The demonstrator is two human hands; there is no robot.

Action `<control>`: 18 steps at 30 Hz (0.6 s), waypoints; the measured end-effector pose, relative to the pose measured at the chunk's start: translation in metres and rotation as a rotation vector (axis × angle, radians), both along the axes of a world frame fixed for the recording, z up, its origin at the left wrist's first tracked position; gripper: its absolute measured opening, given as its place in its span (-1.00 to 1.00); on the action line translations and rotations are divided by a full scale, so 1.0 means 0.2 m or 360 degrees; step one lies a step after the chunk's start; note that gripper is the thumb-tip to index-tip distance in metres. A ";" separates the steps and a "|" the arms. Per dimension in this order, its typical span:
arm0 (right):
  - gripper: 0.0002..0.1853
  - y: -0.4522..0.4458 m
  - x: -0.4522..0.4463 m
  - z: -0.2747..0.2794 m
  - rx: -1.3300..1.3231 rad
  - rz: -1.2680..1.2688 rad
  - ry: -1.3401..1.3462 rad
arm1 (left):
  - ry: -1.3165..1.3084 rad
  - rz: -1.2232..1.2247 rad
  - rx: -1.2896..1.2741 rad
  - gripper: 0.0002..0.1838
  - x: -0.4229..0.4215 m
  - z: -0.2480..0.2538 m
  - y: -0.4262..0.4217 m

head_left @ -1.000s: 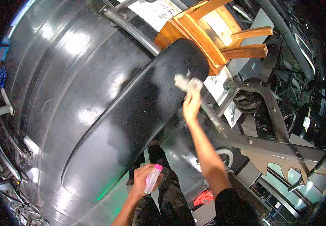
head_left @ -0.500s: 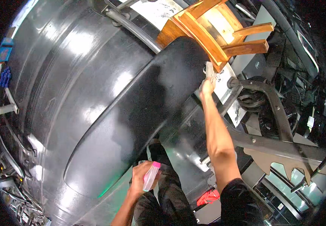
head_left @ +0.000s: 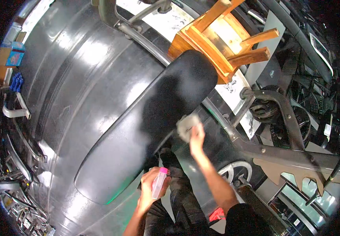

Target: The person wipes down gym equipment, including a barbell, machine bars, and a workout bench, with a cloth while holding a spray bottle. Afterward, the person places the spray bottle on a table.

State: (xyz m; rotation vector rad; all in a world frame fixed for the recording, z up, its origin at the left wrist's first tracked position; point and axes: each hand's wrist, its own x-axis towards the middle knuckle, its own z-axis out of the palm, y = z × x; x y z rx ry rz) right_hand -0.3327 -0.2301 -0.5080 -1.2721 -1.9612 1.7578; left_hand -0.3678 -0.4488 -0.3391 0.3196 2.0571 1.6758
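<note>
A long black padded bench runs diagonally across the middle, its surface shiny in places. My right hand holds a crumpled pale cloth at the bench's near right edge; whether the cloth touches the pad cannot be made out. Low in the view, before my legs, my left hand is wrapped round a clear bottle with a pink top. The bottle is tilted and apart from the bench.
An upturned wooden stool lies beyond the bench's far end. Grey metal frame bars stand to the right, near a white-rimmed wheel. Something red lies on the floor. A blue box is at the far left.
My right hand has moved with the cloth from the bench's far end back along its right edge towards me. My left hand keeps its hold on the bottle. The view has shifted slightly.
</note>
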 end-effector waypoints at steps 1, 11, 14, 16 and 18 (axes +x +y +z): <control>-0.67 0.11 -0.13 -0.01 0.0349 -0.0108 0.0120 | -0.0036 0.0018 -0.0009 -0.86 0.01 0.00 -0.01; -0.23 0.58 -0.96 -0.21 0.1537 0.0539 -0.0880 | -0.0085 -0.0065 0.0017 -0.82 0.09 -0.11 -0.24; -0.41 0.54 -0.97 -0.24 0.1625 0.0312 -0.0730 | -0.0082 -0.0061 0.0025 -0.79 0.08 -0.15 -0.37; -0.61 0.55 -1.02 -0.28 0.1802 0.0170 -0.0538 | -0.0134 -0.0043 0.0017 -0.78 0.08 -0.17 -0.46; -0.64 0.46 -1.10 -0.20 0.1408 0.0038 -0.0615 | -0.0070 -0.0086 0.0068 -0.77 0.06 -0.20 -0.54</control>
